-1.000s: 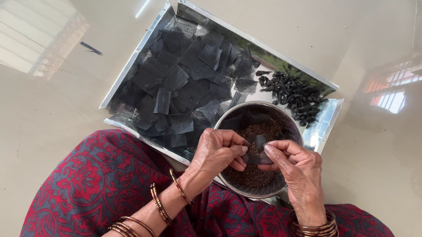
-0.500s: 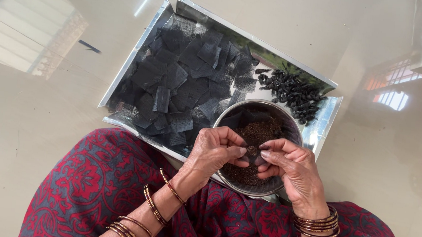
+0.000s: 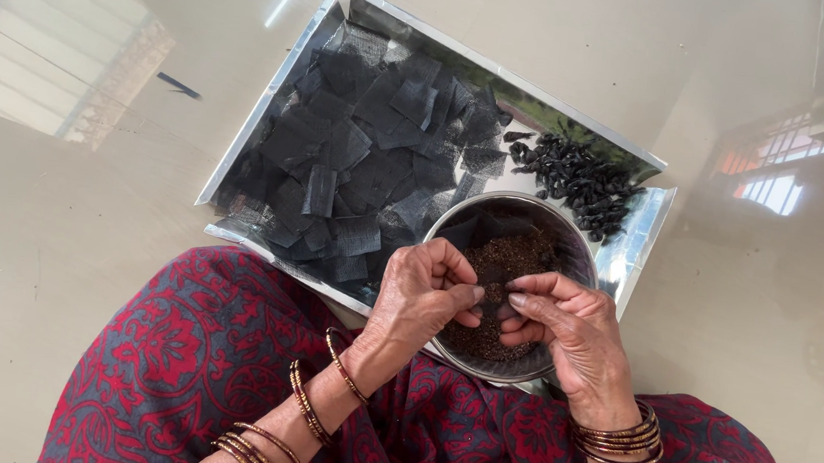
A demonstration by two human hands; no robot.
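Black mesh square [image 3: 492, 289] pinched between both thumbs and forefingers, left hand [image 3: 424, 296] and right hand [image 3: 561, 324] nearly touching over the steel bowl [image 3: 581, 264] of brown grains – seemingly mid-wrap. Its long axis can't be told; next it likely needs twisting closed – more squares [image 3: 359, 159] lie on the tray [image 3: 648, 221]

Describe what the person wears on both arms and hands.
Both forearms are bare, with no sleeves and no gloves. The left hand has thin bronze-coloured bangles spaced along its forearm, some near the wrist and more by the elbow. The right hand has a tight stack of similar bangles at the wrist. No rings show.
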